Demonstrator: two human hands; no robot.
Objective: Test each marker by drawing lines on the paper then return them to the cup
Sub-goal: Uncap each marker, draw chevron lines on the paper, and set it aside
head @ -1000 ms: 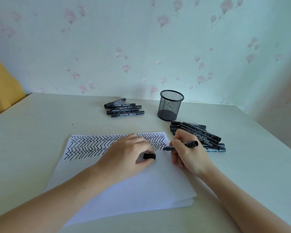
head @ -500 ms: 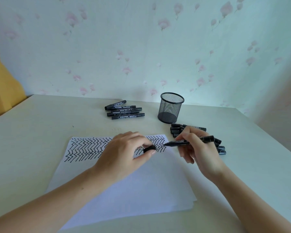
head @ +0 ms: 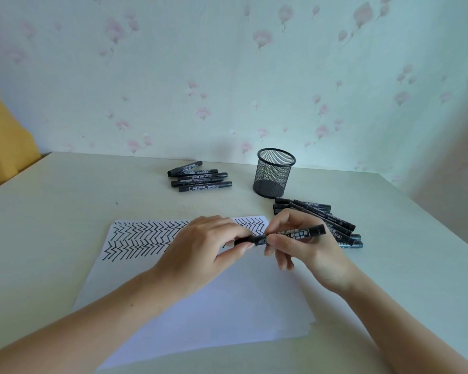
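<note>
My right hand (head: 305, 252) grips a black marker (head: 297, 234) by its barrel, held level above the white paper (head: 208, 306). My left hand (head: 206, 249) pinches the marker's cap (head: 245, 241), which sits on the marker's left end. Rows of black zigzag lines (head: 143, 238) cover the paper's far strip. The black mesh cup (head: 274, 176) stands upright behind the hands; no markers show inside it.
A row of several black markers (head: 200, 178) lies left of the cup. A pile of several more markers (head: 333, 222) lies right of the paper, behind my right hand. A flowered wall (head: 227, 76) bounds the pale table (head: 52, 211) at the back.
The right hand lifted the marker off the paper and turned it level. The left hand brought the cap up and pushed it onto the tip.
</note>
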